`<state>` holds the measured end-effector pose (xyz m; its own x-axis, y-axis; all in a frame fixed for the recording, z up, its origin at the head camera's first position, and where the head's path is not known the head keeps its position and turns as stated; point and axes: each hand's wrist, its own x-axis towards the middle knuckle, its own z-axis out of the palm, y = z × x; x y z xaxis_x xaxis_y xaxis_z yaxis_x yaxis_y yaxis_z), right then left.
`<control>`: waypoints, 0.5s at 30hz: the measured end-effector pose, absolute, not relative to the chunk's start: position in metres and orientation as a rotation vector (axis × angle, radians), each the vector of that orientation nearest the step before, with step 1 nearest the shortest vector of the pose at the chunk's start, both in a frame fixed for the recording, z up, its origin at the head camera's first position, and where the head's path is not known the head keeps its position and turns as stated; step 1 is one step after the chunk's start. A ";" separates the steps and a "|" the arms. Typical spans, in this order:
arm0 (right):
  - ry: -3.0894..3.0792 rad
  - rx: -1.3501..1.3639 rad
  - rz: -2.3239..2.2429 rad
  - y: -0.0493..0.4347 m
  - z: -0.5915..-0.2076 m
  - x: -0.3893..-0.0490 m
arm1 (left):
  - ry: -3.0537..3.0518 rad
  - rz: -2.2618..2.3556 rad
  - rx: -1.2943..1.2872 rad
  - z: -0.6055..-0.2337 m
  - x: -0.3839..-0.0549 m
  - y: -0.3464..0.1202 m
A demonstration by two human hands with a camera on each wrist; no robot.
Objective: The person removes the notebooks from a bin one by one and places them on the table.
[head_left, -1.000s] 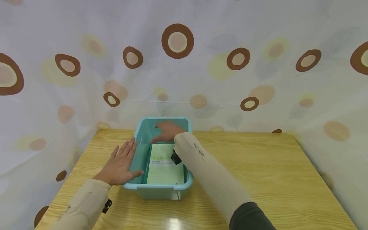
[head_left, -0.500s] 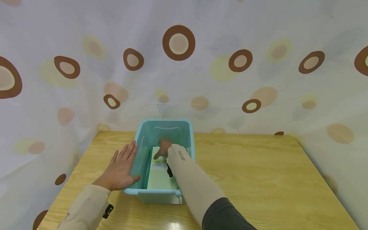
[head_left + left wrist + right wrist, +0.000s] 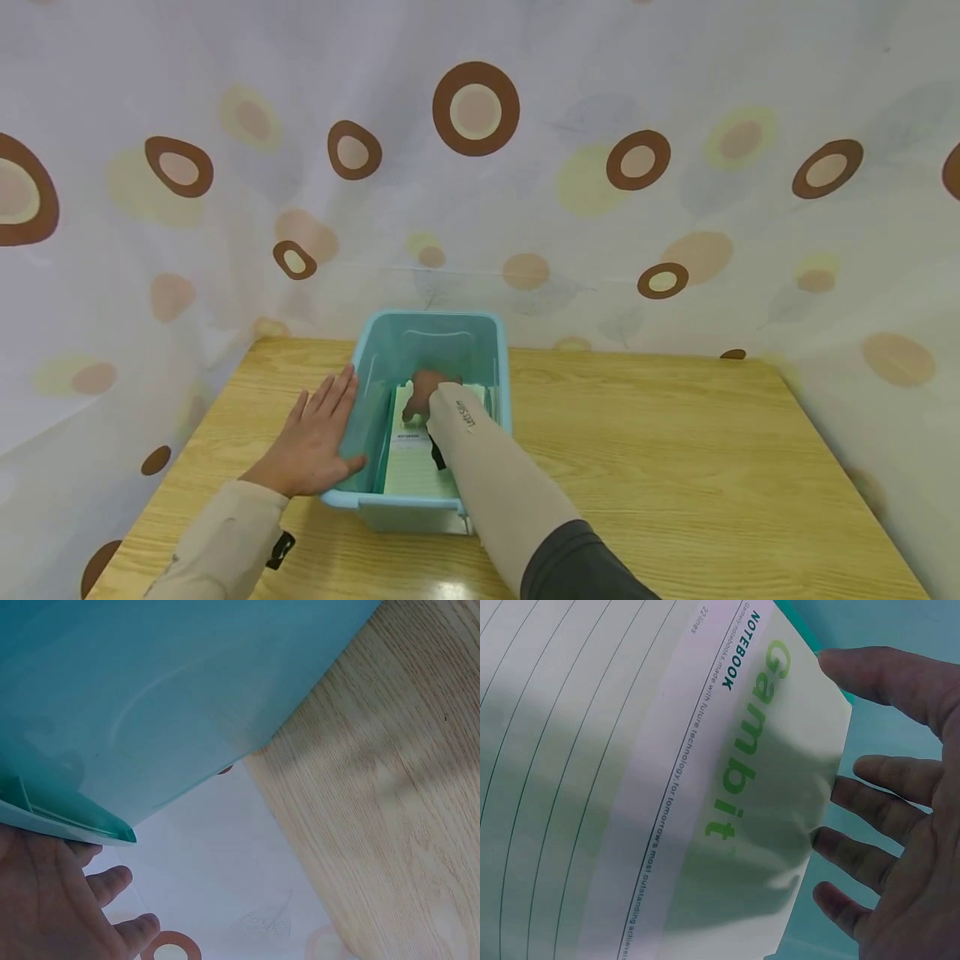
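A light blue plastic bin (image 3: 495, 350) stands on the table, and a pale green lined notebook (image 3: 420, 467) marked "Gambit" lies face up inside it. My left hand (image 3: 315, 437) rests on the bin's left rim, fingers straight and thumb reaching over the edge. In the left wrist view that hand (image 3: 52, 900) lies against the rim, outside the wall. My right hand (image 3: 426, 392) is down in the bin at the notebook's far end. The right wrist view has its fingertips (image 3: 829, 840) right at the notebook's top edge, thumb by one corner, fingers spread and slightly bent.
The wooden table (image 3: 675, 467) extends well to the right of the bin. Behind it hangs a pale curtain (image 3: 570, 225) with brown and beige circles. A teal edge (image 3: 799, 619) shows beside the notebook.
My right hand has come back from the bin's far wall and gone lower, down to the notebook's far end. The left hand has stayed on the rim.
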<state>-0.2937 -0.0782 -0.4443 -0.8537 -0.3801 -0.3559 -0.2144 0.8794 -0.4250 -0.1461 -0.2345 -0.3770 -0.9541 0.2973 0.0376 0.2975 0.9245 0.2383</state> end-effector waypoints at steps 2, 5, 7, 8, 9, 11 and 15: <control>2.616 -0.439 -0.513 -0.078 -0.445 -0.294 | -3.085 -0.395 -0.479 -0.377 -0.147 -0.234; 2.624 -0.454 -0.487 -0.079 -0.445 -0.294 | -3.092 -0.403 -0.474 -0.377 -0.147 -0.235; 2.624 -0.455 -0.479 -0.079 -0.446 -0.294 | -3.093 -0.403 -0.470 -0.378 -0.147 -0.235; 2.625 -0.453 -0.479 -0.079 -0.446 -0.295 | -3.097 -0.406 -0.468 -0.378 -0.147 -0.235; 2.627 -0.451 -0.475 -0.079 -0.446 -0.295 | -3.095 -0.411 -0.469 -0.378 -0.147 -0.235; 2.633 -0.444 -0.466 -0.079 -0.447 -0.295 | -3.092 -0.417 -0.473 -0.377 -0.147 -0.235; 2.655 -0.456 -0.398 -0.080 -0.449 -0.295 | -3.092 -0.426 -0.472 -0.377 -0.147 -0.234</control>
<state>-0.2954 -0.0799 -0.4494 -0.8601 -0.3716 -0.3495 -0.2529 0.9056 -0.3404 -0.1467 -0.2341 -0.3769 -0.9551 0.2952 0.0252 0.2910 0.9188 0.2667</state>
